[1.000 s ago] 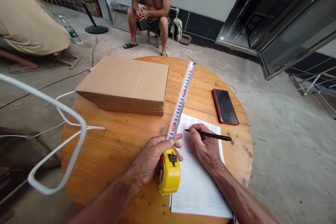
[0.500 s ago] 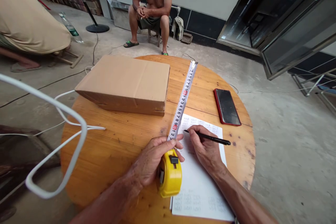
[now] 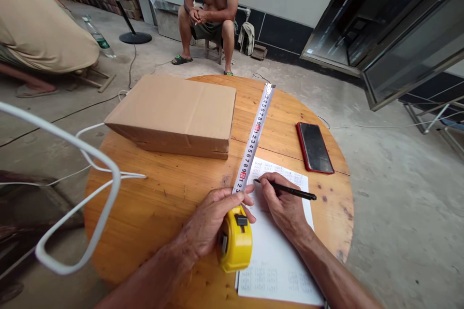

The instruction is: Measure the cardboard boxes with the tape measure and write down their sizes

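My left hand (image 3: 213, 217) is closed around a yellow tape measure (image 3: 241, 246), its thumb on the drawn-out white blade. That blade runs away from me across the table, past the red 20 and 10 marks, to its metal end hook. In my right hand (image 3: 284, 203) is a black pen (image 3: 297, 191), pinched with its tip at the upper left of a white paper sheet (image 3: 279, 270). Rows of handwriting show at the sheet's top and bottom; the hand and wrist cover part of it. A brown cardboard box (image 3: 177, 106) lies left of the blade.
A phone in a red case (image 3: 315, 147) lies on the round wooden table (image 3: 145, 227). White tubing or cable (image 3: 116, 183) loops in at the left. Beyond the table a person (image 3: 213, 14) sits on a stool. A plastic bottle (image 3: 97, 36) stands on the floor.
The view has shifted very slightly. Both hands, the tape measure and the pen stay nearly where they were.
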The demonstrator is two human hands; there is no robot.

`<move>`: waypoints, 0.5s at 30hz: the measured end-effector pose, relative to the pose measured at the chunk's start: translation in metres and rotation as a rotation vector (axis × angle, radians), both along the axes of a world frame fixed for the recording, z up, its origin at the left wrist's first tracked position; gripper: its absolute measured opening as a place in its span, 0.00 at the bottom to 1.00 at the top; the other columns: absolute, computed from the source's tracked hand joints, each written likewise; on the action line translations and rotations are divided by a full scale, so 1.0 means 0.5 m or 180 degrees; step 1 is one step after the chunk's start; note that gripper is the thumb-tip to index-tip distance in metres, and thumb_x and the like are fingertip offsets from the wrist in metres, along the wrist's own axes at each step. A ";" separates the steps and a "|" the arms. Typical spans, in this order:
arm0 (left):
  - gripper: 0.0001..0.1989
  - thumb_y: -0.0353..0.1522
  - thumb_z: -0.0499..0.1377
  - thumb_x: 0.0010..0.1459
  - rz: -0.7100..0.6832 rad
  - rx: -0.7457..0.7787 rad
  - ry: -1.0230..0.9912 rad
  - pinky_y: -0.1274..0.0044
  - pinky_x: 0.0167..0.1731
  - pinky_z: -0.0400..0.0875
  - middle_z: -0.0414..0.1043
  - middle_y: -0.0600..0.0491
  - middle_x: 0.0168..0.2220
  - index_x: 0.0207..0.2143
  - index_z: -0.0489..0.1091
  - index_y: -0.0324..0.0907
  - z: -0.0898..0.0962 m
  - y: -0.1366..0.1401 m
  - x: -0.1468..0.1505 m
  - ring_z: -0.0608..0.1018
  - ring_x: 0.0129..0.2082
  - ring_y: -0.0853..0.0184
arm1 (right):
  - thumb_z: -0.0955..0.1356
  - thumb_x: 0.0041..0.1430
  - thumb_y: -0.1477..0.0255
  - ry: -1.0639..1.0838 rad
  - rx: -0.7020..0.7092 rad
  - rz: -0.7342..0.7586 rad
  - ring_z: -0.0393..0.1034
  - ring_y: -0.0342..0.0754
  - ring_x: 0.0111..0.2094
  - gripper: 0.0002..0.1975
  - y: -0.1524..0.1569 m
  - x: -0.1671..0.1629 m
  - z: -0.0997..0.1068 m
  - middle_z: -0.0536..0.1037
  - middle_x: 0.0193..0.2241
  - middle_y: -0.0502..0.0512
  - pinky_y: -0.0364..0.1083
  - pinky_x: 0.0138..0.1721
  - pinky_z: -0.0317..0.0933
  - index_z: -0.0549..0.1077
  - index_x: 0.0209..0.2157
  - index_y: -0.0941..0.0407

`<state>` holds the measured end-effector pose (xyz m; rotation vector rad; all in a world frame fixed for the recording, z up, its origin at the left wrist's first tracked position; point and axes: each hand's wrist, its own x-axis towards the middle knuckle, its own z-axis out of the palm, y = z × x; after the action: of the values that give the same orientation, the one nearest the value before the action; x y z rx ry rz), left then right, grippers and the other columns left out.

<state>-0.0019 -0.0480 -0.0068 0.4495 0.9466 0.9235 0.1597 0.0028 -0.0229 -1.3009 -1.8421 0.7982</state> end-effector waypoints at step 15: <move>0.11 0.37 0.57 0.57 -0.0028 0.0016 0.0019 0.80 0.28 0.63 0.78 0.47 0.25 0.29 0.71 0.38 0.003 -0.001 -0.001 0.73 0.23 0.70 | 0.63 0.59 0.72 -0.0009 0.0018 -0.0065 0.58 0.40 0.21 0.07 0.000 0.000 -0.006 0.69 0.22 0.47 0.40 0.22 0.54 0.71 0.29 0.57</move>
<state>-0.0021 -0.0484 -0.0051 0.4606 0.9473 0.9173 0.1599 0.0028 -0.0260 -1.3159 -1.8293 0.7803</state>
